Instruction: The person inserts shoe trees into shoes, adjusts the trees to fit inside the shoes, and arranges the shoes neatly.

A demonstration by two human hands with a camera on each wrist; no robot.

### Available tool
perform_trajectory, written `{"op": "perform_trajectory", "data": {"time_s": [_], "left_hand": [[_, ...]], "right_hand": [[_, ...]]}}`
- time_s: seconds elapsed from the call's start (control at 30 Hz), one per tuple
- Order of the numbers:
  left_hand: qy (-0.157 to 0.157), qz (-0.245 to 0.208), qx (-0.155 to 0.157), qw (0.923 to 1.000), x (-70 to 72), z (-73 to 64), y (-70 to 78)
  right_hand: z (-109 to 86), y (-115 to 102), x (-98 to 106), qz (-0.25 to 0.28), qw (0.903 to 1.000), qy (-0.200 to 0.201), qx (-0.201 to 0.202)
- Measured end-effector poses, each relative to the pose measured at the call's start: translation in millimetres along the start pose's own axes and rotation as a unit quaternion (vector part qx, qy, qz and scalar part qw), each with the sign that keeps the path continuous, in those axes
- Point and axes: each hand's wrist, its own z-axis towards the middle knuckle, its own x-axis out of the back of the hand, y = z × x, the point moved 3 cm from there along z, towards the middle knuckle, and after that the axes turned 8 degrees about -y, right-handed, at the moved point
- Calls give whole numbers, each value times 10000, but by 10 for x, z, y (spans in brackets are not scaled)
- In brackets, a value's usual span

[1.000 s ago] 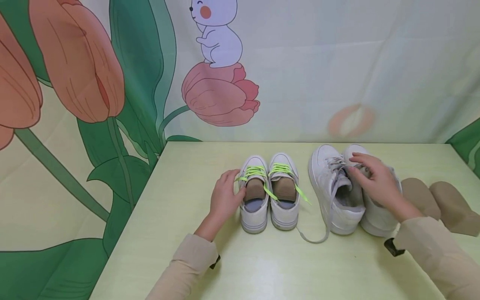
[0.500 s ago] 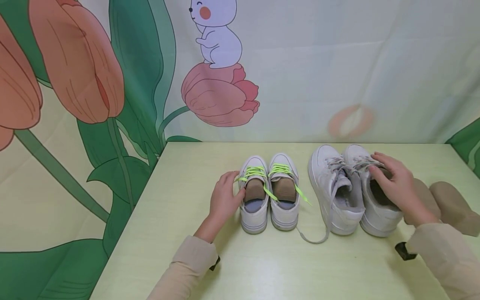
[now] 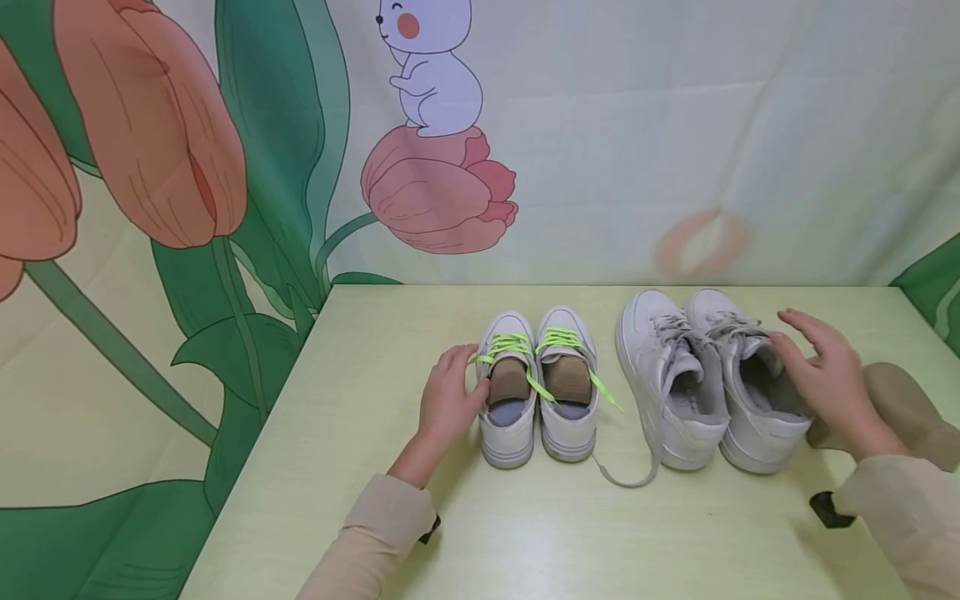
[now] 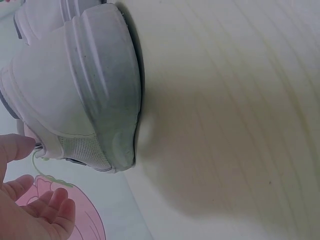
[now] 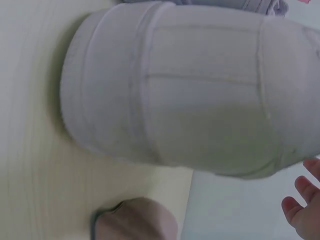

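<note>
A pair of small white shoes [image 3: 508, 433] with neon green laces stands mid-table, a brown rounded piece [image 3: 567, 379] inside each opening. At the left shoe's outer side is my left hand [image 3: 448, 396], its thumb at the opening's edge and its other fingers loosely bent. A larger pair of white shoes [image 3: 672, 392] with grey laces stands to the right. Beside the right one's opening hovers my right hand [image 3: 832, 379], fingers relaxed and holding nothing. The right wrist view shows that large shoe's heel [image 5: 200, 85] up close. Whether my right fingertips touch it, I cannot tell.
Two brown shoe-toe-shaped forms [image 3: 903, 408] lie at the table's right, one mostly hidden by my right hand. A loose grey lace [image 3: 628, 483] trails over the table [image 3: 525, 533]. A printed cloth [image 3: 600, 167] hangs along the back edge.
My right hand has moved rightwards from over the large shoes to the outer side of the right one, uncovering its opening. My left hand and the shoes have stayed put.
</note>
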Motion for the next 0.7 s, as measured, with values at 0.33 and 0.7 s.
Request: {"op": "perform_trajectory", "data": {"time_s": [0.33, 0.7], "left_hand": [[-9, -6, 18, 10000, -7, -6, -6], [46, -45, 0, 10000, -12, -5, -24]], "right_hand": [[-48, 225, 71, 122, 9998, -119, -65], [-140, 496, 73, -213, 9947, -735, -687]]}}
